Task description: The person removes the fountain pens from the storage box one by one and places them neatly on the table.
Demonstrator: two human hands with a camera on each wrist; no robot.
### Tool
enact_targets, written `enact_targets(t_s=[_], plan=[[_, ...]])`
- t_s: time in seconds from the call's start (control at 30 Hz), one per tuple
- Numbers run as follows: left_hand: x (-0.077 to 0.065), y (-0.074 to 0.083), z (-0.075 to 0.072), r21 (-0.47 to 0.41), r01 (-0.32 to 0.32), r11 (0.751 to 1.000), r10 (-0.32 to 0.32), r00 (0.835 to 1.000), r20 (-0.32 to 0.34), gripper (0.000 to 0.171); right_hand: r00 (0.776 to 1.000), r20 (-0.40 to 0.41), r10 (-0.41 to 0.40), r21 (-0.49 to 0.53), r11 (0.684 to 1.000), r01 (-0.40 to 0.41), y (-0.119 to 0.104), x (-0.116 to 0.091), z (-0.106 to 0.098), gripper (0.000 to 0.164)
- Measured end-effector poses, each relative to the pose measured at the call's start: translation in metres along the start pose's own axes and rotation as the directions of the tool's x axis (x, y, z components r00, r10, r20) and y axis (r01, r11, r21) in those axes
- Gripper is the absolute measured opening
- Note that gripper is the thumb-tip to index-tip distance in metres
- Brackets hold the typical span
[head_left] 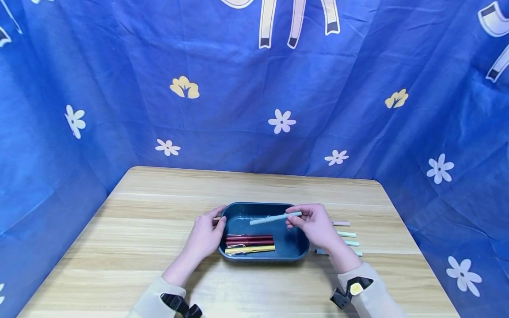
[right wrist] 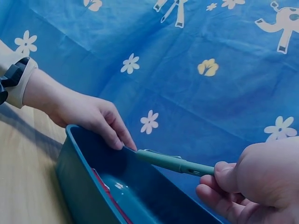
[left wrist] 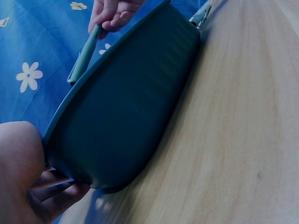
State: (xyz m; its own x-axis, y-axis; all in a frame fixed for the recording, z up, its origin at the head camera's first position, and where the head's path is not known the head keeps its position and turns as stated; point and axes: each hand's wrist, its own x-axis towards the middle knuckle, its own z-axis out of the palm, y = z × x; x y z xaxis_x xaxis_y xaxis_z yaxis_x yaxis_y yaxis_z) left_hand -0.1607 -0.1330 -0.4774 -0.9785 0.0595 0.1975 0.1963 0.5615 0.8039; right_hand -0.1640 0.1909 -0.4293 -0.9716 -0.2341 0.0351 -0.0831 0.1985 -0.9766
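A dark teal tray [head_left: 288, 255] stands on the table. My left hand [head_left: 206, 234] grips its left end, thumb at the rim and fingers against the outer wall [left wrist: 60, 198]. In my right hand [head_left: 316, 225], thumb and fingers pinch one end of a pale green pen [head_left: 274, 218]. The pen is held over the tray, its clip end pointing left, as the right wrist view shows with the pen [right wrist: 170, 162] above the rim. Inside the tray lie dark red pens [head_left: 249, 240] and, nearest the front wall, a yellow pen [head_left: 254, 249].
Several more pens lie on the table [head_left: 159, 212] right of the tray, partly hidden by my right hand and forearm: a lilac pen [head_left: 341, 224], a light green pen [head_left: 347, 234] and others. A blue patterned cloth [head_left: 238, 132] hangs around the table's back and sides.
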Motion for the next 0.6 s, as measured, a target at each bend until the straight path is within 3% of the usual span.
enact_targets(t_s=[0.6], plan=[[0.001,0.0,0.001,0.006,0.014,1.0,-0.014,1.0,0.004,0.041,0.999,-0.049,-0.02,0.028,0.999,0.021,-0.001,-0.031,-0.029,0.022]])
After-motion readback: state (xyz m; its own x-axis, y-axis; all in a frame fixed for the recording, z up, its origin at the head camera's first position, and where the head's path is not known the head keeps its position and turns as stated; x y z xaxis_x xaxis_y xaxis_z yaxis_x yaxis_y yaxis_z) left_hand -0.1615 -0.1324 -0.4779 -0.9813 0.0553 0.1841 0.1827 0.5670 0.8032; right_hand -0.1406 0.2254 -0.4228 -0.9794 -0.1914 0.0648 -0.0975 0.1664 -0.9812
